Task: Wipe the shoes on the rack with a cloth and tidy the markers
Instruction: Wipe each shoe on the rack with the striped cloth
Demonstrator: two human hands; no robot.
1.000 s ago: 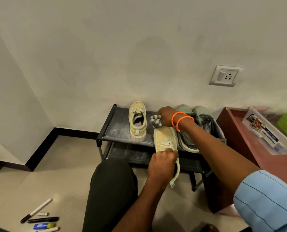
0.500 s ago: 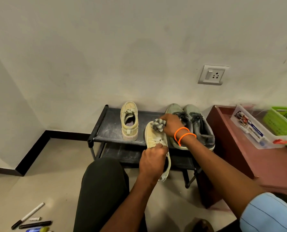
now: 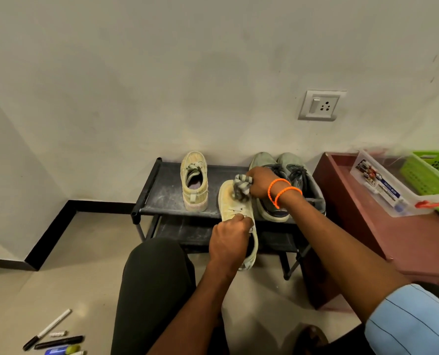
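My left hand (image 3: 230, 238) grips a pale yellow shoe (image 3: 235, 207) by its middle and holds it over the front edge of the black rack (image 3: 162, 190). My right hand (image 3: 260, 181), with orange bands at the wrist, holds a bunched grey striped cloth (image 3: 241, 187) against the shoe's toe. The matching yellow shoe (image 3: 194, 180) stands on the rack's top shelf. A grey pair of shoes (image 3: 290, 172) sits to the right, partly behind my right arm. Several markers (image 3: 52, 336) lie on the floor at the bottom left.
A dark red cabinet (image 3: 354, 201) stands right of the rack, bearing a clear plastic box (image 3: 382, 185) and a green basket (image 3: 428, 175). A wall socket (image 3: 320, 105) is above. My knee in dark trousers (image 3: 154, 283) is in front of the rack.
The cloth in my right hand has slid from beyond the toe onto the toe of the held shoe. The view has shifted slightly rightward.
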